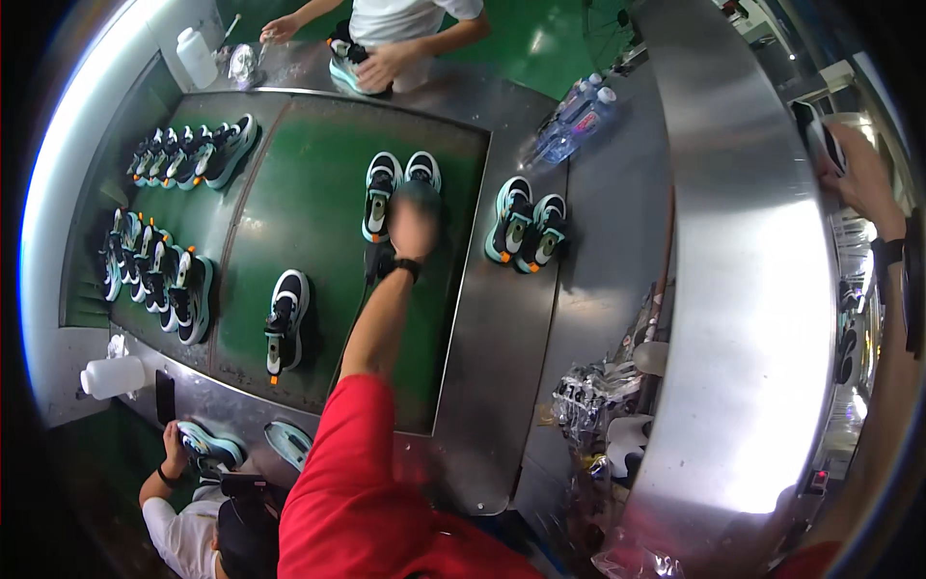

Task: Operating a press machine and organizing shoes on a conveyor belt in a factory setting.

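Note:
My left hand (413,230), smeared by motion, reaches over the right shoe of a pair of black, white and mint sneakers on the green belt. Its fingers cannot be made out. The left sneaker (382,196) of that pair stands just beside it; the right sneaker (422,170) is partly covered by the hand. A dark object (378,261) with a cable lies by my left wrist. Far to the right, beyond a metal panel, my right hand (860,172) is closed on a dark, white-edged piece (828,147), whose kind I cannot tell.
Another sneaker pair (526,227) sits on the metal ledge, near plastic bottles (577,124). A single sneaker (286,323) and rows of sneakers (159,275) occupy the belt's left. Co-workers handle shoes at the far edge (371,68) and lower left (207,449). Plastic-wrapped items (590,391) lie beside the panel (719,318).

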Motion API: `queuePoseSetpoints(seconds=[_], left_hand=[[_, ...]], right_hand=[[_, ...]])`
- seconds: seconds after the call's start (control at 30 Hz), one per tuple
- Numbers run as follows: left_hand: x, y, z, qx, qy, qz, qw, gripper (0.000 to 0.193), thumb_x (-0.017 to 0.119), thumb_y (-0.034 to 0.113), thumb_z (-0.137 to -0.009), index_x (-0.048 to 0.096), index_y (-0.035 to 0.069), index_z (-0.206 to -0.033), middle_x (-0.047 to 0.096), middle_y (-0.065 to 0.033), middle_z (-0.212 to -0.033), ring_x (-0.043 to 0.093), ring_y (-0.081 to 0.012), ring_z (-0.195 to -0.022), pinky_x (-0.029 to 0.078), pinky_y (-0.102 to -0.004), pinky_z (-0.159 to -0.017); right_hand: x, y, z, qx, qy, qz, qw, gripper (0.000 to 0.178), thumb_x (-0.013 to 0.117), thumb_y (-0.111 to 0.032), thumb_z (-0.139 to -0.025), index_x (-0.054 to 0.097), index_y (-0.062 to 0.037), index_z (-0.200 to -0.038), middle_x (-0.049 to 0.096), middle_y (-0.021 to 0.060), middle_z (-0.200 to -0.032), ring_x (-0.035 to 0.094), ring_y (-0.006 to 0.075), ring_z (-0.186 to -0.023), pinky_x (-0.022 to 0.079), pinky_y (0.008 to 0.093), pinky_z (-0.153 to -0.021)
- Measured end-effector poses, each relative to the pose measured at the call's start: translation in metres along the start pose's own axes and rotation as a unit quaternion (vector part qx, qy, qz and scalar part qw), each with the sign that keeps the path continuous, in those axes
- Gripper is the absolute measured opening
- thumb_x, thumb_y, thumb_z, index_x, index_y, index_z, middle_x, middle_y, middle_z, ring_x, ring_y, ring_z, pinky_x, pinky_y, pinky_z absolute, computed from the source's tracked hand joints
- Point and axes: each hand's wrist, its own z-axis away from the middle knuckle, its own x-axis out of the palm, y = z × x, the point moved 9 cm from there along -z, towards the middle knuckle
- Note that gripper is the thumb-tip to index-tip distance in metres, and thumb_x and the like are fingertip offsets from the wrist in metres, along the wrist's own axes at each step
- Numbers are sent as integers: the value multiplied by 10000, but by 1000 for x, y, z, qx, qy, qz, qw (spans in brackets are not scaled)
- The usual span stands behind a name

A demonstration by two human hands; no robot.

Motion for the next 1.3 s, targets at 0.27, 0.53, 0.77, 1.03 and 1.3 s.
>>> queuePoseSetpoints(seconds=[0.27, 0.53, 0.77, 1.03, 1.3], left_hand=[[-43, -24, 256, 64, -118, 170, 976, 625, 676, 297, -865, 454, -59, -1329, 459, -289, -1370, 431, -427, -1285, 359, -475, -1062], [-91, 98, 512, -38, -633, 400, 662, 224, 690, 197, -895, 728, -18, -943, 720, -107, -969, 647, -174, -951, 494, -304, -877], [-170, 295, 567, 75, -769, 434, 464, 622, 672, 226, -912, 380, -27, -1400, 453, -174, -1417, 447, -240, -1302, 359, -364, -1087], [-252, 422, 759, 324, -736, 466, 369, 952, 816, 188, -767, 231, -11, -1491, 390, -162, -1452, 372, -222, -1339, 293, -351, -1104], [-274, 311, 1014, 82, -932, 269, 230, 448, 616, 130, -929, 479, -17, -1328, 604, -94, -1199, 590, -159, -1053, 471, -311, -928]], right_hand=[[-3, -33, 59, -81, 160, 50, 982, 529, 662, 2, -647, 559, -14, -1167, 601, 193, -1052, 538, 395, -1009, 429, 442, -886], [-108, -16, 258, 222, 242, -75, 942, 685, 751, -131, -617, 544, -5, -1258, 631, 198, -1046, 607, 368, -953, 483, 414, -865], [-173, -107, 508, 239, 379, -182, 875, 631, 854, -194, -607, 590, 32, -1133, 671, 149, -969, 644, 235, -843, 504, 353, -813], [-118, -229, 791, 552, 330, -281, 712, 746, 833, -254, -682, 496, 82, -1257, 638, 257, -1068, 659, 377, -949, 515, 403, -821], [-52, -412, 1056, 709, 472, -384, 356, 724, 805, -204, -730, 459, -21, -1339, 585, 95, -1195, 539, 154, -1114, 432, 301, -962]])
